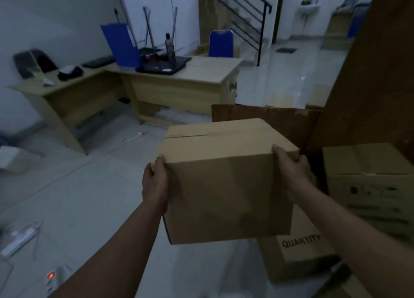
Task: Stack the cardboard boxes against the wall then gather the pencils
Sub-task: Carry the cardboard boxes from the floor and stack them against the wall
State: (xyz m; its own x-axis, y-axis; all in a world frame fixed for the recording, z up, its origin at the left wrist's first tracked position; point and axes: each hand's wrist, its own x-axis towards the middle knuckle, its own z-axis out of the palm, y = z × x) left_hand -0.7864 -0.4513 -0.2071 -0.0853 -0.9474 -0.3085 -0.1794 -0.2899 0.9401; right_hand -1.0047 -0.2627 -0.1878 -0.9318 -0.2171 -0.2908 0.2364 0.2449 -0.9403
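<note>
Cardboard box is up off the floor, mid-frame, betw. both hands. L hand is clamped on its left side, R hand on its right. Thumbs hook over the top edge and the fingers wrap the side walls, mostly hidden behind the box. Underside not visible. Room is dim and blurry, so small stuff on the left tabletop is hard to ID. Just right of the R hand sits a printed box, w/ a lower box marked "QUANTITY" near it, both cut off or part-hidden. A flat cardboard sheet stands right behind. Further back: laptop, bottle, blue chair. A power strip lies on the floor.
</note>
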